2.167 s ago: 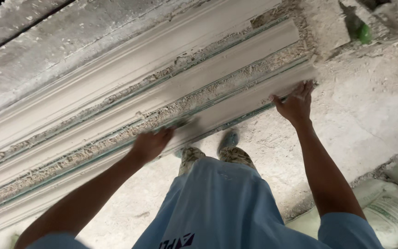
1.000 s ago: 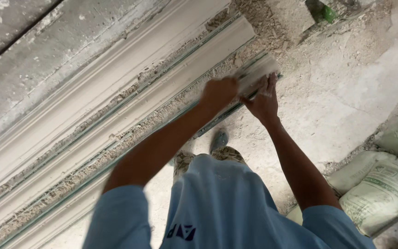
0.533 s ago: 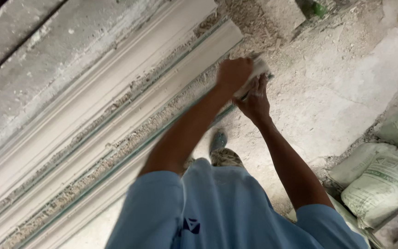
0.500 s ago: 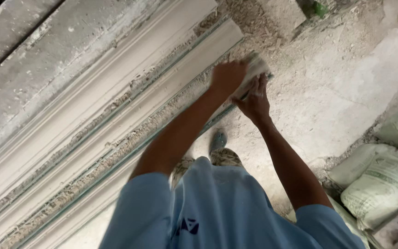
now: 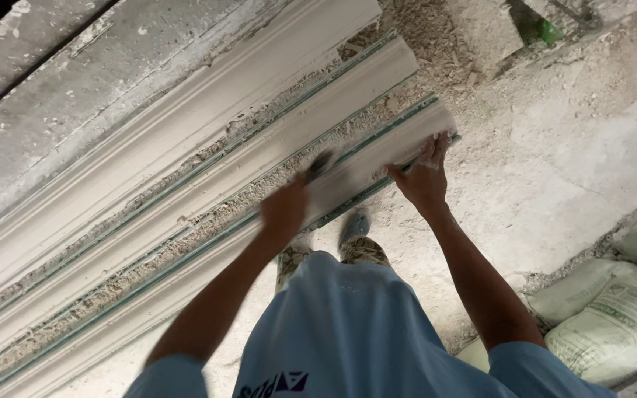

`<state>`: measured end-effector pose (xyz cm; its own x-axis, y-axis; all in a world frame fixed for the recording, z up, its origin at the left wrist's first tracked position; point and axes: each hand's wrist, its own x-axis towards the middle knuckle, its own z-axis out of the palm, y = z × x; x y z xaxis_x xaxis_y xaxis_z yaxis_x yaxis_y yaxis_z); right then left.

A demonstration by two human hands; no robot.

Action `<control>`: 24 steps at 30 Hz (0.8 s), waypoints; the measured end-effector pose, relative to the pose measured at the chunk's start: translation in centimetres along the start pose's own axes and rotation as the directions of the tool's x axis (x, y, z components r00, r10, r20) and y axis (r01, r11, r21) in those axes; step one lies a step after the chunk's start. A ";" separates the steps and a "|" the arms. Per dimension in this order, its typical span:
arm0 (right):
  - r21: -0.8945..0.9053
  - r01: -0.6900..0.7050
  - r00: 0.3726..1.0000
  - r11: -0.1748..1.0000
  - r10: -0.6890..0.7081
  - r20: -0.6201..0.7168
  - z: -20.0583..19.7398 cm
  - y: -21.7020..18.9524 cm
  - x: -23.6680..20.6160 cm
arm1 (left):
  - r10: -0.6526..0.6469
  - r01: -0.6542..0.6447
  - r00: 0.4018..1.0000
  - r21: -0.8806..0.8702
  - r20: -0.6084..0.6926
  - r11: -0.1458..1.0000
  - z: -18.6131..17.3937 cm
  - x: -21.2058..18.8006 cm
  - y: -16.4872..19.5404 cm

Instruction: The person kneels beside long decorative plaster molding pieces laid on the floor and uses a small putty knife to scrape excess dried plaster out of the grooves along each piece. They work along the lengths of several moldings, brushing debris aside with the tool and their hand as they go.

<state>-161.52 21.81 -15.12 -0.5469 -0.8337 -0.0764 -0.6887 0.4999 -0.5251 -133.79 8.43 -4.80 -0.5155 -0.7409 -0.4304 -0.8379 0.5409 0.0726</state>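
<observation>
Three long white plaster mouldings lie side by side on the dusty floor, running from lower left to upper right. My right hand (image 5: 425, 177) rests with spread fingers on the right end of the nearest moulding (image 5: 186, 276). My left hand (image 5: 285, 210), motion-blurred, is closed around a small dark tool (image 5: 321, 162) whose tip lies on the same moulding, a little left of my right hand. The middle moulding (image 5: 296, 125) and the far moulding (image 5: 245, 81) lie untouched beyond it.
Crumbly debris fills the gaps between the mouldings. A grey slab (image 5: 75, 96) lies beyond them. Pale filled sacks (image 5: 613, 317) sit at the lower right. A concrete block (image 5: 481, 26) and a green object (image 5: 547, 31) are at the top right. My feet (image 5: 355, 228) stand by the nearest moulding.
My left hand, which was up at the moulding's right end beside my right hand, has drawn back leftward along the moulding. My right hand stays at the end.
</observation>
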 end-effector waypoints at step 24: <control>0.057 -0.055 0.991 0.997 0.062 -0.117 -2.6 -1.7 0.0 | 0.446 -0.427 0.863 0.130 -0.237 0.895 -5.5 13.8 23.1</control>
<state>-161.58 21.53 -12.05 -0.6403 -0.7681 -0.0087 -0.6292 0.5310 -0.5675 -161.25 8.53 -4.16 -0.8613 -0.4923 -0.1255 -0.5064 0.8521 0.1323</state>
